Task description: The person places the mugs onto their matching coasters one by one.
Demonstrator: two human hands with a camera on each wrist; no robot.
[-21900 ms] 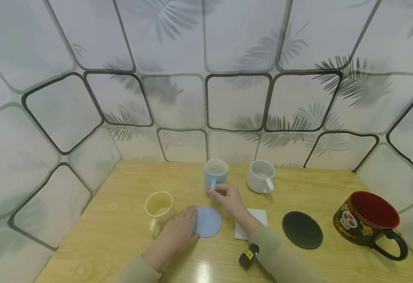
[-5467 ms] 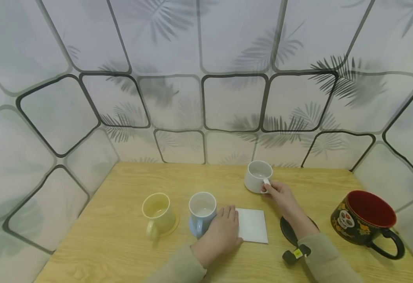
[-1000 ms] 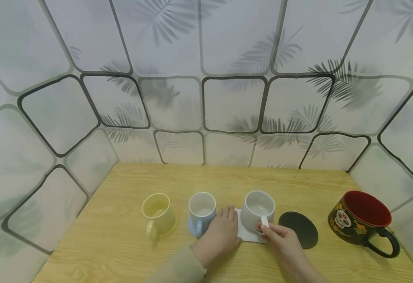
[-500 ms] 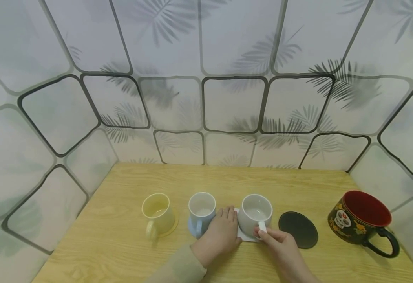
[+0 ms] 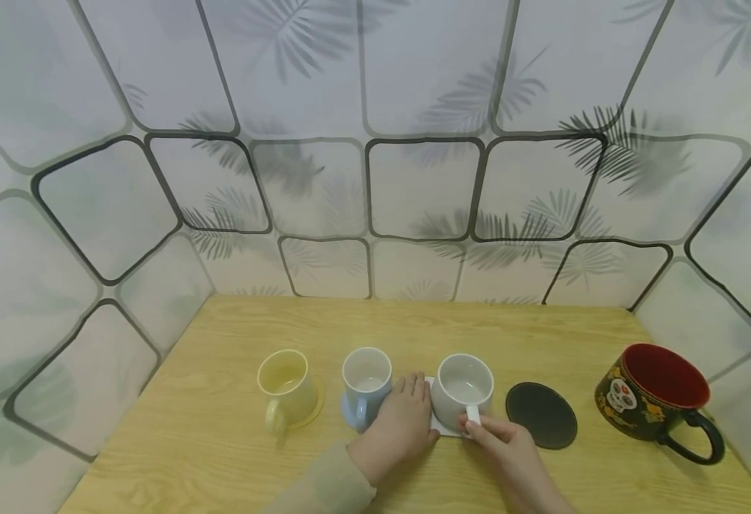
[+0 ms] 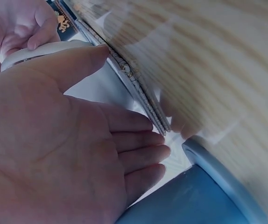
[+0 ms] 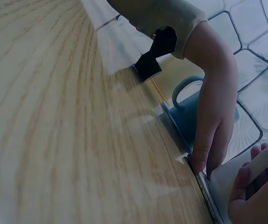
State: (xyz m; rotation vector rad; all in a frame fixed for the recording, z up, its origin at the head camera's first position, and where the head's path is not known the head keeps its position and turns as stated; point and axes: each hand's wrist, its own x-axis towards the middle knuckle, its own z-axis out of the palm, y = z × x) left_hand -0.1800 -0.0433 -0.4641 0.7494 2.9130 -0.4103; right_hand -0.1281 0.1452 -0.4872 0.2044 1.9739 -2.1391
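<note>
The white mug [image 5: 462, 389] stands on a white square coaster [image 5: 441, 427]. My right hand [image 5: 510, 451] pinches the mug's handle between thumb and fingers. With fingers straight, my left hand [image 5: 401, 420] rests at the coaster's left edge, between it and the blue mug [image 5: 367, 382]. In the left wrist view the left palm [image 6: 64, 144] shows, its fingertips close to the coaster edge. The right wrist view has the white handle [image 7: 261, 164] in the right fingers. The blue mug stands on a round blue coaster [image 5: 348, 412].
A yellow mug [image 5: 288, 389] on a yellow coaster [image 5: 318, 412] is at the left. Right of the white mug lies a black round coaster [image 5: 541, 415]. Farther right stands a large black skull-patterned mug [image 5: 639, 400] with a red inside. A patterned wall [image 5: 423, 189] borders the table's back.
Earlier the blue mug went from the back onto its coaster. The white mug has since come forward onto the white coaster, shifting slightly left in the last second; the left hand stays still.
</note>
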